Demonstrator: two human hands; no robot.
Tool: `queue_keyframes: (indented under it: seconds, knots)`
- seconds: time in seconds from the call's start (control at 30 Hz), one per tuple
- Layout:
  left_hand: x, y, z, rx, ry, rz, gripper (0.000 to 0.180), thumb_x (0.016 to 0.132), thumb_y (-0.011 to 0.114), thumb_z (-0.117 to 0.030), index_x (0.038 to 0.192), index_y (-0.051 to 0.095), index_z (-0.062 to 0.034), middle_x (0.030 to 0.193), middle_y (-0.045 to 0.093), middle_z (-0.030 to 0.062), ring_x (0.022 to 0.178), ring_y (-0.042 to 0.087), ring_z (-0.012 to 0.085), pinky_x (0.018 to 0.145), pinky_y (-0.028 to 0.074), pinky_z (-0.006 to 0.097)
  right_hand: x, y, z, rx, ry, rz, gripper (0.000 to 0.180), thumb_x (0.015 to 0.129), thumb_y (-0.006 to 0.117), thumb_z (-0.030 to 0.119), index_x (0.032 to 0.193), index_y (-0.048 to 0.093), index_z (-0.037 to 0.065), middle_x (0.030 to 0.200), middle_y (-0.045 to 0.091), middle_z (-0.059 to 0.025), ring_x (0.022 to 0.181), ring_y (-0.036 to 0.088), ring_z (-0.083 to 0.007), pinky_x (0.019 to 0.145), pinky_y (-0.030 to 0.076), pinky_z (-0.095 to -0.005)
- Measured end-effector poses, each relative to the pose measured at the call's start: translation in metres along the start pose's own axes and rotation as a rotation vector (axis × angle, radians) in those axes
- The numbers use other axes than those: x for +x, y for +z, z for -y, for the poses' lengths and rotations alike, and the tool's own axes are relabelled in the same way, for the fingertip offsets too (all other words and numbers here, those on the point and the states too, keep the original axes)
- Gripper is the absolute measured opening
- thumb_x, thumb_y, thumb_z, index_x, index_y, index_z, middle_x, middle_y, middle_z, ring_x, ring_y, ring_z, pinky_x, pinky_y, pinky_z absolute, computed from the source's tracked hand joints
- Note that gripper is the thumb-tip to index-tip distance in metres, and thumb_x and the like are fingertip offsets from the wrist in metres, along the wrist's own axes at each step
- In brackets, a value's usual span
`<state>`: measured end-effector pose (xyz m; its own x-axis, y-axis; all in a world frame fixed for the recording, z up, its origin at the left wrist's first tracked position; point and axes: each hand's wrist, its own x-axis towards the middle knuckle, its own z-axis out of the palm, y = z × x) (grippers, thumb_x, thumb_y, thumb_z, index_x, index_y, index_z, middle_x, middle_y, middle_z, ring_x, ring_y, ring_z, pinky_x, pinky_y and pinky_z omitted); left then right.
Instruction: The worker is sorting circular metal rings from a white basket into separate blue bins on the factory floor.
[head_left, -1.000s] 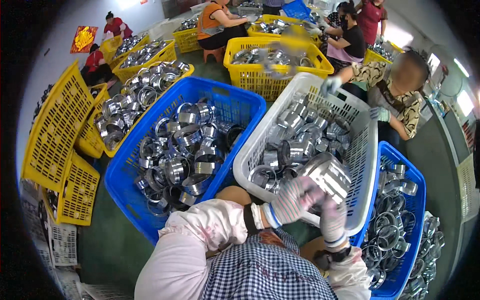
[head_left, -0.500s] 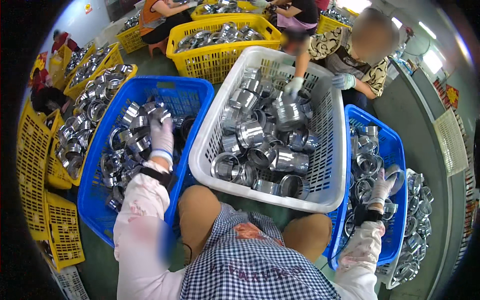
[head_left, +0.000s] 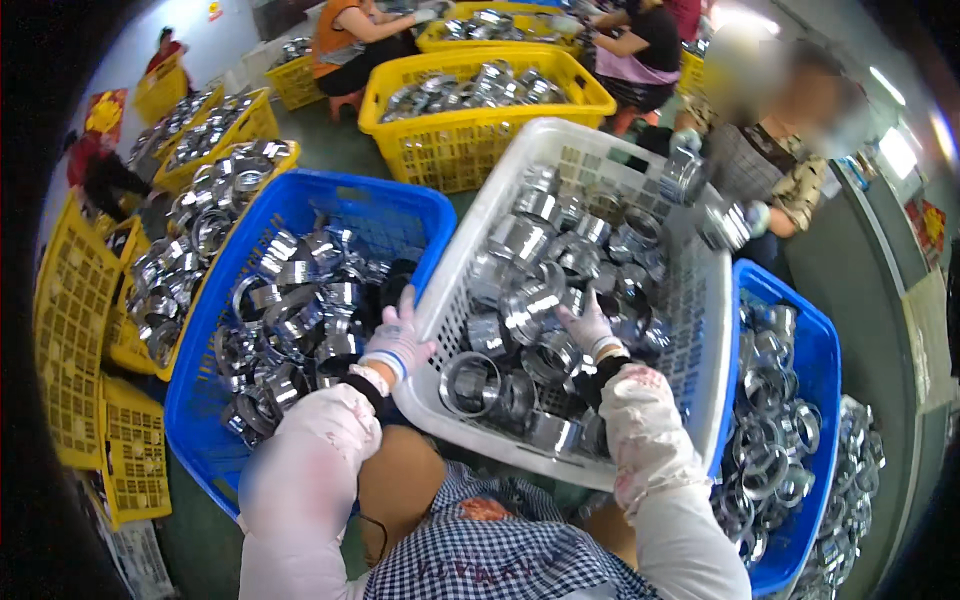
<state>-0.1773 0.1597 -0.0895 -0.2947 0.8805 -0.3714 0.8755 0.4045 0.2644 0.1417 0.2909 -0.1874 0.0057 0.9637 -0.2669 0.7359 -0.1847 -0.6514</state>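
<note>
A white plastic basket [head_left: 700, 340] full of shiny metal rings [head_left: 530, 300] sits in front of me, over my knees. My left hand [head_left: 398, 338], in a white glove, rests with fingers spread at the basket's left rim, beside the blue basket [head_left: 300, 195] of similar rings. My right hand [head_left: 588, 325], also gloved, reaches into the white basket and lies on the rings with fingers apart; I see nothing gripped in it. Pale pink sleeves cover both forearms.
A second blue basket [head_left: 822, 345] of rings stands at my right. Yellow baskets [head_left: 470, 150] of metal parts fill the back and left, with empty yellow crates [head_left: 70, 330] stacked far left. A person opposite holds a ring [head_left: 685, 175] in gloved hands; others sit behind.
My left hand left the left blue basket and my right hand left the right blue basket; both came inward to the white basket. The view shifted slightly.
</note>
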Motion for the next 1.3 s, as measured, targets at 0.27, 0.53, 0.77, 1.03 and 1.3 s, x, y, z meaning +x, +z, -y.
queue_keyframes:
  seconds: [0.27,0.53,0.77,1.03,1.3]
  knots:
    - [-0.016,-0.010,-0.025,-0.003,-0.009,0.020,0.096,0.082,0.072,-0.036,0.156,0.014,-0.0143,0.141,0.036,0.0221,0.129,0.047,0.0428,0.106,0.041,0.048,-0.059,0.045,0.017,-0.001,-0.341,0.242,0.047,0.092,0.065,0.037,0.123,0.056,0.002,0.101,0.069,-0.0147,0.093,0.064,-0.0239,0.085,0.050,-0.0353]
    - [-0.121,0.025,-0.082,-0.249,1.121,-0.675,0.033,0.085,0.068,-0.032,0.098,0.060,-0.0025,0.096,0.060,0.0150,0.095,0.058,0.0354,0.086,0.047,0.047,-0.200,-0.092,0.117,1.226,-0.152,0.333,0.039,0.104,0.045,0.033,0.118,0.059,-0.001,0.100,0.068,-0.0090,0.084,0.065,-0.0170,0.076,0.055,-0.0317]
    - [-0.186,-0.001,-0.116,-0.577,1.231,-0.781,0.020,0.087,0.070,-0.022,0.086,0.058,-0.0057,0.086,0.056,0.0120,0.081,0.056,0.0333,0.070,0.046,0.043,-0.277,-0.103,0.099,0.729,-0.617,-0.455,0.043,0.106,0.036,0.036,0.111,0.058,0.000,0.095,0.064,-0.0100,0.084,0.058,-0.0151,0.074,0.049,-0.0303]
    - [-0.201,-0.011,-0.120,-0.700,1.371,-0.661,0.011,0.085,0.065,-0.011,0.084,0.059,-0.0019,0.080,0.054,0.0126,0.074,0.054,0.0315,0.067,0.045,0.041,-0.319,-0.127,0.110,0.595,-0.613,-0.468,0.034,0.103,0.039,0.025,0.105,0.060,-0.002,0.090,0.063,-0.0111,0.081,0.054,-0.0170,0.077,0.046,-0.0303]
    - [-0.250,-0.075,-0.135,-1.491,0.726,-0.008,0.030,0.095,0.061,-0.035,0.089,0.065,-0.0052,0.077,0.062,0.0070,0.068,0.058,0.0175,0.063,0.047,0.035,-0.316,-0.114,0.105,0.034,-1.237,-0.344,0.034,0.088,0.070,0.024,0.115,0.065,0.005,0.100,0.067,-0.0117,0.085,0.065,-0.0277,0.074,0.052,-0.0387]
